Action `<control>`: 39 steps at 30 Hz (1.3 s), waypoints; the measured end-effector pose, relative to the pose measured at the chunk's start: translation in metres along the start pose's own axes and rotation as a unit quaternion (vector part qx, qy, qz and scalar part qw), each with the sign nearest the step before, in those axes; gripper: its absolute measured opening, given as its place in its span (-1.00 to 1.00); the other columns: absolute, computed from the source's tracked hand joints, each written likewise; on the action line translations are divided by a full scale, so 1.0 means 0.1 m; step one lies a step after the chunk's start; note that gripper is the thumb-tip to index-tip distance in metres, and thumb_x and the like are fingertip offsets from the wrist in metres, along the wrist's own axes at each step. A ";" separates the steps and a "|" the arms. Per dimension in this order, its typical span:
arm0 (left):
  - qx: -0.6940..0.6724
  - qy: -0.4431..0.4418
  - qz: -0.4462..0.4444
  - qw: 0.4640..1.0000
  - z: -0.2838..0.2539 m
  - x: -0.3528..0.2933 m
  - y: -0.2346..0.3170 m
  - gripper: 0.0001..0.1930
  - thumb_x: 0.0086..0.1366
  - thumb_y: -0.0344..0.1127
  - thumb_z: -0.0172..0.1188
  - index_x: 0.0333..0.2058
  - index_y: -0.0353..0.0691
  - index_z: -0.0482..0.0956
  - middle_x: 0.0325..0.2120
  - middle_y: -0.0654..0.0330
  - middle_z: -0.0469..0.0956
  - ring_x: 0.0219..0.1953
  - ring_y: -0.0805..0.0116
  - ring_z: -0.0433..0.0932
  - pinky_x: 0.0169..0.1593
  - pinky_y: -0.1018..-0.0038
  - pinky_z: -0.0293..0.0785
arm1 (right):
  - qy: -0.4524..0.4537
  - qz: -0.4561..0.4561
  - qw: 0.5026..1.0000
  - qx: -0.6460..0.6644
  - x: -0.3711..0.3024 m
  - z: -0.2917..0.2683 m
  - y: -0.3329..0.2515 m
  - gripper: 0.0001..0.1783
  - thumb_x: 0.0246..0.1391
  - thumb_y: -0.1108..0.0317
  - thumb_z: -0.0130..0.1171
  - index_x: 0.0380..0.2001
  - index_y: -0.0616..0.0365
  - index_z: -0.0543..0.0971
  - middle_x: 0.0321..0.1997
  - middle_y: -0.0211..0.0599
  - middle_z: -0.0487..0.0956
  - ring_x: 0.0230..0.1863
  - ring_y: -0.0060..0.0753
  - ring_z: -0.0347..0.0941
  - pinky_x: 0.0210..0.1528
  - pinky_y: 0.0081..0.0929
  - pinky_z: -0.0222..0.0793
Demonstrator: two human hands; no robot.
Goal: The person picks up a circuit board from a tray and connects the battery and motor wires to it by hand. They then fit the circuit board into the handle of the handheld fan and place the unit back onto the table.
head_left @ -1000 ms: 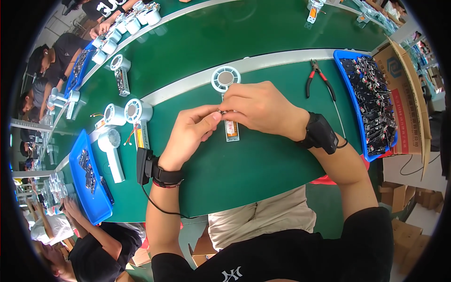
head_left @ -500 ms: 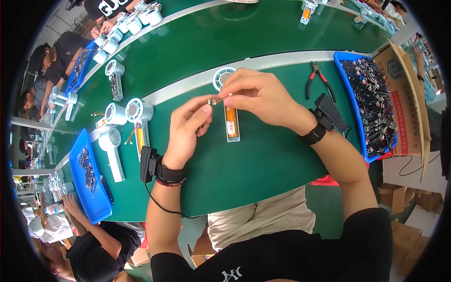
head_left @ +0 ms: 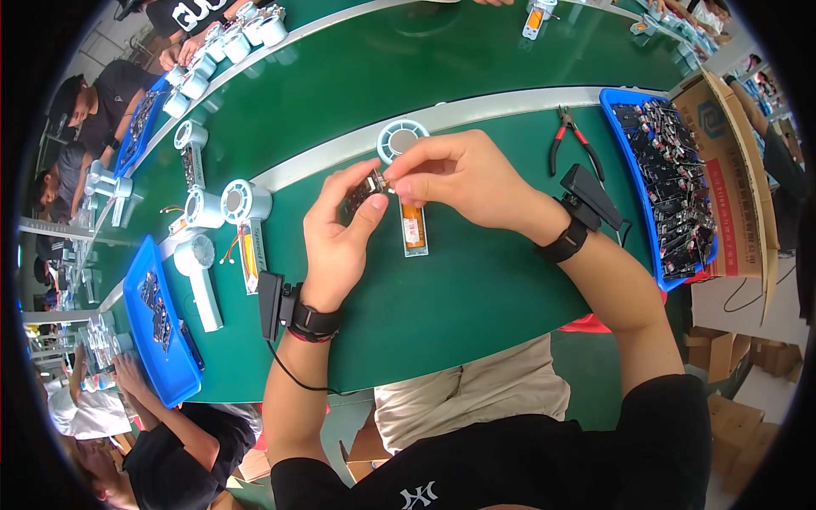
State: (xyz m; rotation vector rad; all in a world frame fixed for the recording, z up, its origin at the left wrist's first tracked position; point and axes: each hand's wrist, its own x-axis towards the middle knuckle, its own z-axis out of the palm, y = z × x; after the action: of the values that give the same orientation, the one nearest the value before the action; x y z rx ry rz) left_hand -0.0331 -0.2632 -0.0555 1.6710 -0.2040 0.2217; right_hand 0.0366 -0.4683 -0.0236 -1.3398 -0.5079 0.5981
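Note:
My left hand (head_left: 340, 225) is closed around the edges of a small black circuit board (head_left: 364, 192), thumb in front and fingers behind. The fingertips of my right hand (head_left: 450, 177) pinch a small wire plug (head_left: 390, 182) against the board's right end; the fingers partly cover it. Under my hands lies a light-blue handheld fan (head_left: 399, 136) with its handle open. An orange battery (head_left: 413, 228) shows inside that handle. My right hand hides the part between fan head and handle.
More fans (head_left: 246, 204) and a white fan casing (head_left: 204, 280) lie left, beside a blue tray (head_left: 166, 365) with a few boards. Red-handled pliers (head_left: 571, 140) and a blue tray of boards (head_left: 663, 191) are right, near a cardboard box (head_left: 722, 170). Co-workers sit left.
My left hand has turned, so the board's face now shows. My right hand has moved slightly left and down, bringing its fingertips to the board's end.

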 end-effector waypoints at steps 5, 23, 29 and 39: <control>0.011 0.012 -0.004 1.000 0.01 -0.02 0.00 -0.65 0.36 -0.44 0.28 0.11 -0.29 0.58 -0.14 0.24 0.54 -0.12 0.46 0.49 0.02 0.51 0.44 | 0.008 -0.101 0.987 -0.124 -0.04 0.07 0.04 -0.81 0.14 0.53 0.34 -0.16 0.27 0.68 -0.19 -0.32 0.65 -0.22 -0.50 0.60 -0.14 -0.54 0.55; 0.019 -0.039 0.051 0.998 0.03 0.02 -0.02 -0.65 0.35 -0.46 0.28 0.10 -0.28 0.60 -0.09 0.14 0.53 -0.06 0.35 0.53 0.03 0.47 0.47 | 0.093 -0.386 0.829 -0.394 0.03 -0.02 0.19 -0.81 -0.04 0.62 0.37 -0.31 0.21 0.66 -0.34 -0.25 0.68 -0.39 -0.27 0.60 -0.34 -0.46 0.53; 0.020 -0.037 0.045 0.998 0.06 0.01 0.00 -0.63 0.32 -0.50 0.30 0.10 -0.27 0.62 -0.10 0.16 0.55 -0.09 0.39 0.54 0.03 0.50 0.48 | 0.117 -0.427 0.794 -0.417 0.02 0.01 0.23 -0.77 -0.09 0.68 0.36 -0.32 0.20 0.64 -0.32 -0.23 0.68 -0.37 -0.24 0.62 -0.35 -0.45 0.54; -0.019 0.011 0.022 1.000 0.12 -0.02 -0.04 -0.61 0.26 -0.54 0.35 0.09 -0.27 0.65 -0.12 0.18 0.56 -0.11 0.41 0.57 0.00 0.49 0.52 | 0.163 -0.374 0.845 -0.346 0.01 0.13 0.34 -0.81 0.01 0.67 0.34 -0.29 0.24 0.63 -0.29 -0.26 0.69 -0.33 -0.42 0.65 -0.33 -0.55 0.56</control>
State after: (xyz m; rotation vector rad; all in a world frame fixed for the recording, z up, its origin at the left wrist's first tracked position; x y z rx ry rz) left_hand -0.0337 -0.2746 -0.0615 1.6259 -0.2279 0.2672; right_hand 0.0254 -0.4535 -0.0554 -1.7078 -0.9466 -0.5160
